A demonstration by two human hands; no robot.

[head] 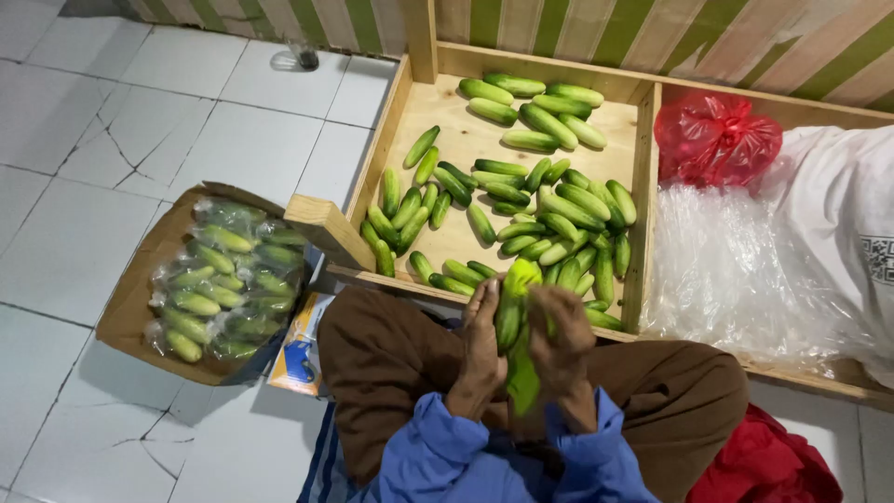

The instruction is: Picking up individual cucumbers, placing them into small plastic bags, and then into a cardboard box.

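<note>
Hands [521,349] upright, clasping cucumbers [510,307]

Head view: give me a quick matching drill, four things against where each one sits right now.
Things:
1. loose cucumbers
2. bagged cucumbers
3. red plastic bag
4. cucumbers in a green bag

Places:
A. cardboard box on the floor
B. between the left hand and right hand
C. wooden bin, left compartment
D. right compartment, far corner

Pairs: 1-C, 2-A, 3-D, 4-B

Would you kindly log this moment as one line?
left hand: holds green cucumbers | right hand: same bunch | behind: wooden crate
</note>
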